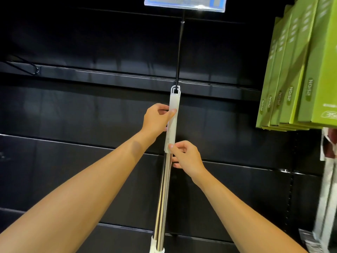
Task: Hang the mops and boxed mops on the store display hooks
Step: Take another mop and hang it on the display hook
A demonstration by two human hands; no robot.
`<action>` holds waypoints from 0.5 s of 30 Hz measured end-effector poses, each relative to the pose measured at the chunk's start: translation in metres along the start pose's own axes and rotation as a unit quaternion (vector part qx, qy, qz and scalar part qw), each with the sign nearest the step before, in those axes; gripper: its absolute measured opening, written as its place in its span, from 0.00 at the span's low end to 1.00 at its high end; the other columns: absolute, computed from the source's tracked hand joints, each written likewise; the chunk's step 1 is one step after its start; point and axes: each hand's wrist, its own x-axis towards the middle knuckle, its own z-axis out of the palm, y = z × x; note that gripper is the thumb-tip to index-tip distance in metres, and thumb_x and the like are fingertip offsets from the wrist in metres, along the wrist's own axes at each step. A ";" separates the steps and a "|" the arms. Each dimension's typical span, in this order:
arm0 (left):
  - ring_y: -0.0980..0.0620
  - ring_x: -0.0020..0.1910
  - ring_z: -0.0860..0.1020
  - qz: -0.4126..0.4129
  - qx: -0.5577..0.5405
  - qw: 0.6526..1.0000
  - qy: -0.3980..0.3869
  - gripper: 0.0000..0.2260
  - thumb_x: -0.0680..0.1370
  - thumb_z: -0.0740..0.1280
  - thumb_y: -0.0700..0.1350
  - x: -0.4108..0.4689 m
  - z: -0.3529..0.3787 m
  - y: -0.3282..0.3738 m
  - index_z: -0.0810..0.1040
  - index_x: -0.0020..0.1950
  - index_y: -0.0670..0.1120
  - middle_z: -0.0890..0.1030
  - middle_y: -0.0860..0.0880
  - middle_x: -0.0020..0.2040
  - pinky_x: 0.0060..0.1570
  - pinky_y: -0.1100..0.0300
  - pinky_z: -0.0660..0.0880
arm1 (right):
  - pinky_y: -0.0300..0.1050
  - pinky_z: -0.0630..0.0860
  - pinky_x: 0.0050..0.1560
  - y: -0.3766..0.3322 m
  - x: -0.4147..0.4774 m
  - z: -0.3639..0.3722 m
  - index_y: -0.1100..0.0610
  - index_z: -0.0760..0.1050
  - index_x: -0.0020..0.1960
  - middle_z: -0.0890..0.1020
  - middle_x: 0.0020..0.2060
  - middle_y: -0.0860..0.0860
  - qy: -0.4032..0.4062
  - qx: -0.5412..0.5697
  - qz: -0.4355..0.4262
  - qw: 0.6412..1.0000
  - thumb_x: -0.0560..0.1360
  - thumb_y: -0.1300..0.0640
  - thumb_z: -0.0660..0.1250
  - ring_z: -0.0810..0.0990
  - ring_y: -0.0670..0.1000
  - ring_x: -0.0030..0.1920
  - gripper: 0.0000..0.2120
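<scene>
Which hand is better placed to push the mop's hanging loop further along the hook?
Probably the left hand: it pinches the white grip just below the hanging loop, nearest the hook. The right hand holds lower, where the grip meets the metal pole.

Price label (185, 1): cropped by the top edge, print illegible. Mop (165, 179): head lies below the bottom edge. Green boxes (310, 70): cropped at right.

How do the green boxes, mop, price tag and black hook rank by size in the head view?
1. green boxes
2. mop, though it is nearest the camera
3. price tag and hook: unsure, since the top edge cuts the tag
</scene>
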 end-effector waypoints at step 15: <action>0.60 0.58 0.76 0.103 0.229 0.960 -0.120 0.12 0.80 0.71 0.53 -0.221 0.023 -0.097 0.75 0.62 0.56 0.75 0.60 0.59 0.56 0.62 0.77 | 0.29 0.76 0.49 0.136 -0.169 -0.061 0.48 0.81 0.54 0.83 0.50 0.41 -0.021 -0.112 0.076 0.990 0.79 0.52 0.72 0.82 0.39 0.51 0.05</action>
